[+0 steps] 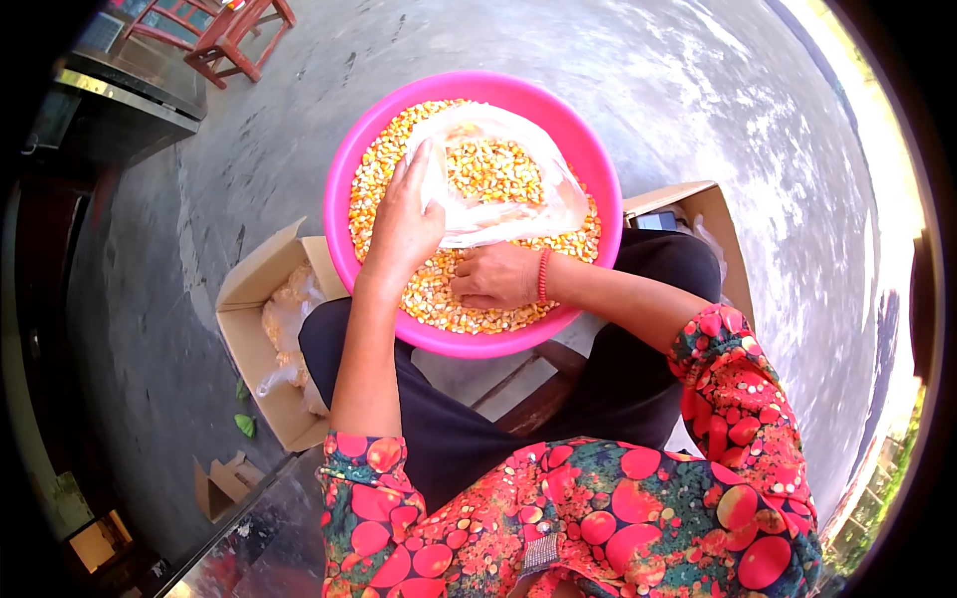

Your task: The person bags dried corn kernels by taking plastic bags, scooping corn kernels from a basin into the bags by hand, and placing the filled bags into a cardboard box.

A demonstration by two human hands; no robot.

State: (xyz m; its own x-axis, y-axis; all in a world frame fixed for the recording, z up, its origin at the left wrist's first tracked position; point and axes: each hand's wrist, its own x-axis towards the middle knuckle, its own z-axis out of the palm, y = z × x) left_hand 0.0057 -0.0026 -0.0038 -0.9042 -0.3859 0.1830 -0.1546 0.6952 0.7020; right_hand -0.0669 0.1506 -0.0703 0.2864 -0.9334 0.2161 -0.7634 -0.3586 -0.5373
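Observation:
A wide pink basin (341, 189) holds loose yellow and white corn kernels (389, 149). On the kernels lies a clear plastic bag (563, 199), its mouth spread wide, with more kernels showing inside it. My left hand (407, 224) grips the bag's left edge, fingers pointing away from me and thumb on the near side. Just below the bag's near rim, my right hand (498, 276) is curled into the kernels. Its fingertips are partly hidden, so how many kernels it holds cannot be seen. A red bead bracelet (543, 275) circles that wrist.
A cardboard box (244, 294) with filled clear bags (289, 324) stands left of my knees. Another open box (733, 214) is at the right. Farther off are a red wooden stool (234, 45) and a dark cabinet (125, 110) on the concrete floor (269, 140).

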